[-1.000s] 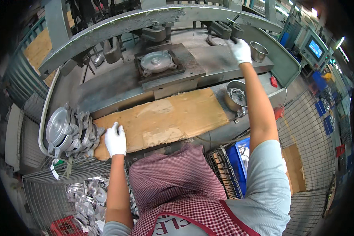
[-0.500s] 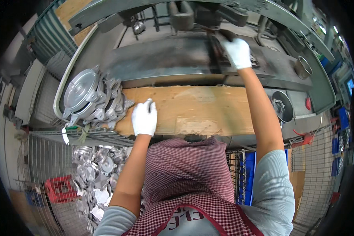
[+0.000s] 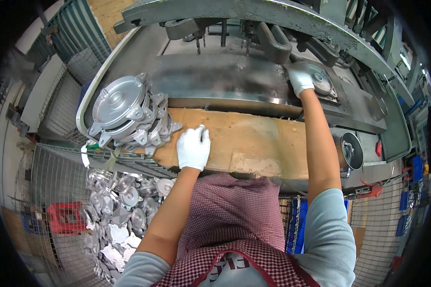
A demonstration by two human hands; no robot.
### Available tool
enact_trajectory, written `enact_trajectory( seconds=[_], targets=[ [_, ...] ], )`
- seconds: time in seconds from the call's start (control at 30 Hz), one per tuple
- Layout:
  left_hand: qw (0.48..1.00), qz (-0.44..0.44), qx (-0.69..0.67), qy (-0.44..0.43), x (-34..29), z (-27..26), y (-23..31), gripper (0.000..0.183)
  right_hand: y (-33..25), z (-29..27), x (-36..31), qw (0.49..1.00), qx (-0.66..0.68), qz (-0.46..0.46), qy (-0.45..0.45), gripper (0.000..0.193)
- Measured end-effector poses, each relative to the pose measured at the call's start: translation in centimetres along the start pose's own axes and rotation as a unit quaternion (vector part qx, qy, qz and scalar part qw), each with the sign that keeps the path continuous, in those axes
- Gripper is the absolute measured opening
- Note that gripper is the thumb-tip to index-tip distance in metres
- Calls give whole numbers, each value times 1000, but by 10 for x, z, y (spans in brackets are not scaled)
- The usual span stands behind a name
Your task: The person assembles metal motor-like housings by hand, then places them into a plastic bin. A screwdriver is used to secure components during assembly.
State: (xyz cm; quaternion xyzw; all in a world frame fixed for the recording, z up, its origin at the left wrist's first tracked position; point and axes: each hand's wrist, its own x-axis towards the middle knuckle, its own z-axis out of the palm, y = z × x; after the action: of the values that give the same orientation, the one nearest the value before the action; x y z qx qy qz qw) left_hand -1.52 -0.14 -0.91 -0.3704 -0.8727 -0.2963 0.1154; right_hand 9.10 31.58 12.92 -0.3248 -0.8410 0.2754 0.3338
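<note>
My right hand (image 3: 300, 79), in a white glove, reaches over the machine bed beside a round silver metal casting (image 3: 322, 81) that lies on the bed. Its fingers look closed and are partly smeared; a dark blurred shape shows at their far side, too unclear to name. On the wooden board (image 3: 254, 143) rests my left hand (image 3: 193, 148), also gloved, its fingers loosely curled with nothing visible in them. Just left of it stands a stack of round lidded-looking castings with lugs (image 3: 119, 103).
A metal beam (image 3: 254, 12) with drill bits (image 3: 198, 45) spans above the bed. At the right are a dark pan (image 3: 352, 150), a metal cup (image 3: 379, 109) and a red-handled tool (image 3: 376, 190). Below left, a wire cage holds many small castings (image 3: 122, 215).
My right hand has moved a little down and right, and the round casting beside it now shows clearly. The dark thing seen at that hand is less visible. The whole view has shifted.
</note>
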Motion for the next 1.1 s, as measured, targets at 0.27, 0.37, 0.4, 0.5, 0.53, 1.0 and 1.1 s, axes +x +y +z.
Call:
enact_trajectory(
  seconds=[0.27, 0.37, 0.4, 0.5, 0.53, 1.0, 1.1],
  targets=[
    [999, -17, 5, -28, 9, -1, 0, 24, -27, -9, -84, 992, 79, 100, 11, 53],
    [999, -14, -9, -28, 10, -2, 4, 26, -49, 44, -97, 997, 15, -42, 68, 57],
    [999, -8, -9, -31, 10, -2, 5, 26, -60, 60, -95, 997, 12, -51, 55, 52],
    [1000, 1, -8, -26, 9, -3, 1, 26, -79, 95, -82, 994, -77, -72, 31, 36],
    [1000, -1, -8, -20, 7, -4, 1, 26, -84, 95, -83, 988, -104, -96, 66, 29],
    [1000, -3, -9, -13, 3, -3, -1, 28, -98, 163, -36, 975, -216, -14, -42, 42],
    [999, 27, -24, -6, 5, 11, 17, 24, -25, 182, -42, 879, -350, -198, 257, 43]
  ],
)
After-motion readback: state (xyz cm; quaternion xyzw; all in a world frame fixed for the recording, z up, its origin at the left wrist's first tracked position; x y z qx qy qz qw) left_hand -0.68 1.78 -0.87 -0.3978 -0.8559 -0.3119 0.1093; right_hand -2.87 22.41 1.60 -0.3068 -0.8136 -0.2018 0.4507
